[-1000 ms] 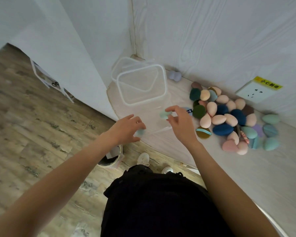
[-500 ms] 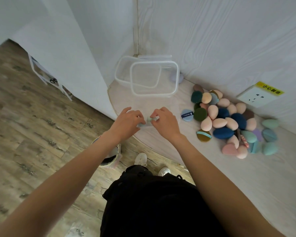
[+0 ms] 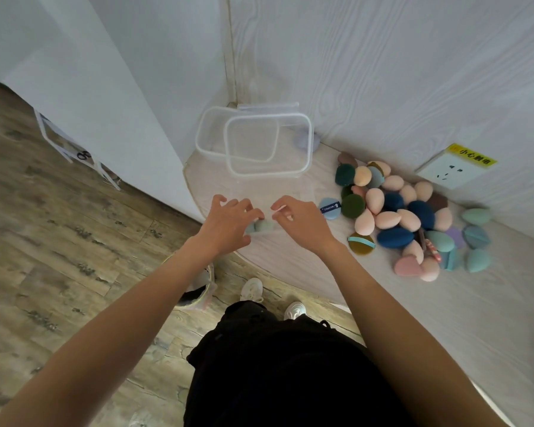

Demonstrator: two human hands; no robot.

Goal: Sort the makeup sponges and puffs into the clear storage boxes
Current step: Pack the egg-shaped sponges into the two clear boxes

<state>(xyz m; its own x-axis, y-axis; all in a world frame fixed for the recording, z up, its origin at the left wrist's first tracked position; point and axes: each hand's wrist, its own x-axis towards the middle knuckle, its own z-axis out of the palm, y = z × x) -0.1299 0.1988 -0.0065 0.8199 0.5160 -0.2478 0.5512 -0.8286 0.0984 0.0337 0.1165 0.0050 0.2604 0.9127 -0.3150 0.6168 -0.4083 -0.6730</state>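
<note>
Teal sponge [image 3: 261, 225] under curled left hand [image 3: 228, 224] fingertips, slack right hand [image 3: 302, 223] just beside, holding nothing.

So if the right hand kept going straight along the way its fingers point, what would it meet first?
The right hand points up and away across the tabletop. Probably the near white rim of the clear storage box comes first; depth is hard to judge, and a nearer clear wall may not show.

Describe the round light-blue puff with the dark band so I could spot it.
Start at the white wall socket and its heap of coloured sponges. On the heap's left edge lies the flat, round light-blue puff, beside a dark green puff. Only it has a dark printed band.
</note>
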